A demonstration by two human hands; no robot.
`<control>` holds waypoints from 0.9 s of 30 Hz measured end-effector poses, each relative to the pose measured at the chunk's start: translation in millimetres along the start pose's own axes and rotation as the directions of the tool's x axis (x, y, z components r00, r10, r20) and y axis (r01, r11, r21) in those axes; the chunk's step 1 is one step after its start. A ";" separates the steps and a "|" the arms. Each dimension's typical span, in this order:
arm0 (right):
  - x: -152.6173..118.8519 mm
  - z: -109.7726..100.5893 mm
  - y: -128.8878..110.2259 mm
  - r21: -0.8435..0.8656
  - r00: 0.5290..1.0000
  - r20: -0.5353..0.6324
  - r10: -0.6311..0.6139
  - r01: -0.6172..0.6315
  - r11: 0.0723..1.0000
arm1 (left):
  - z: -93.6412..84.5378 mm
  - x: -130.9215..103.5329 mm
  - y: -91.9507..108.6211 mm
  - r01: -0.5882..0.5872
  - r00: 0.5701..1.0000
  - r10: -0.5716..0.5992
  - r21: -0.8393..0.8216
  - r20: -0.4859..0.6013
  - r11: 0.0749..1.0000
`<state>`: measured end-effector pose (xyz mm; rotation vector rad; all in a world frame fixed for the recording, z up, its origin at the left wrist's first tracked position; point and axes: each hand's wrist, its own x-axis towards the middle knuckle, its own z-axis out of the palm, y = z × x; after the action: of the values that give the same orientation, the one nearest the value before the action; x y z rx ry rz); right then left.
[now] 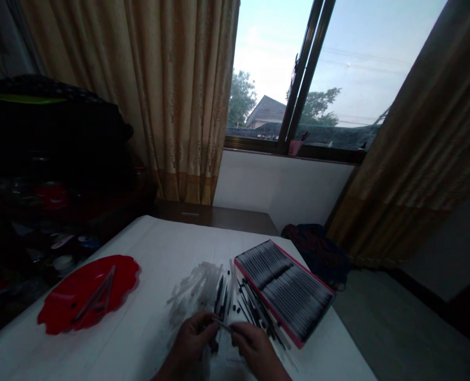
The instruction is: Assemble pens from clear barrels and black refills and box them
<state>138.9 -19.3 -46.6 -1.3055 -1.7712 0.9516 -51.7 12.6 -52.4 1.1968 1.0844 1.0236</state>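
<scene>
My left hand (195, 338) and my right hand (254, 344) are close together at the front of the white table, both closed on a slim pen (223, 325) that spans the gap between them. Beyond my fingers lie several dark pens (221, 296) and a pile of clear plastic sleeves (199, 286). To the right, more loose black pens (254, 307) rest beside a red-edged box (300, 343) filled with rows of pens (286, 286). Small black caps (235, 308) are scattered among them. Dim light hides the fine detail of the held pen.
A red scalloped plate (95, 270) with a few clear sleeves in it sits on the left of the white table (151, 248). A dark cloth bundle (318, 248) is behind the far right corner. Curtains (179, 95) flank a window, with a pink cup (295, 147) on its sill.
</scene>
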 end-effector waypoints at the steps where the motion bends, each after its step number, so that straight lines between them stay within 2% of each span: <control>1: -0.2 2.2 3.6 0.001 1.000 -0.008 0.018 -0.018 1.000 | -7.0 0.1 3.0 0.006 0.999 -0.004 0.042 -0.033 0.999; 4: -1.6 7.6 19.0 0.068 0.988 -0.103 0.114 -0.107 0.992 | -43.0 2.1 18.4 0.039 0.978 0.016 0.258 -0.208 0.965; 5: -2.1 9.0 24.0 0.097 0.980 -0.134 0.147 -0.135 0.986 | -57.7 2.9 23.8 0.021 0.969 0.067 0.352 -0.238 0.936; 8: -2.8 12.2 33.1 0.127 0.961 -0.200 0.192 -0.169 0.977 | -95.0 4.7 33.3 0.033 0.966 0.142 0.645 -0.218 0.763; 10: -2.8 13.4 33.8 0.091 0.959 -0.224 0.172 -0.155 0.984 | -107.5 5.5 33.1 0.039 0.976 0.139 0.755 -0.170 0.654; 12: -3.0 13.6 31.5 0.043 0.962 -0.234 0.142 -0.136 0.990 | -110.1 6.7 30.2 0.064 0.984 0.103 0.819 -0.148 0.570; 15: -3.6 12.4 26.8 -0.001 0.966 -0.234 0.110 -0.113 0.994 | -104.5 9.6 27.5 0.139 0.984 0.035 0.882 -0.173 0.451; 17: -4.0 11.5 24.7 -0.020 0.966 -0.238 0.097 -0.104 0.994 | -100.1 11.7 28.5 0.167 0.982 0.017 0.898 -0.190 0.406; 23: -4.6 10.8 23.6 -0.020 0.969 -0.224 0.100 -0.107 0.994 | -93.1 14.4 34.1 0.214 0.970 0.021 0.888 -0.244 0.406; 27: -5.7 11.8 21.7 -0.009 0.968 -0.233 0.097 -0.102 0.995 | -95.7 15.7 31.1 0.221 0.960 0.047 0.848 -0.277 0.482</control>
<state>139.2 -21.9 -71.9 -1.4674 -1.5523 0.7992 -143.7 48.6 -27.3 1.8114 2.0156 0.4925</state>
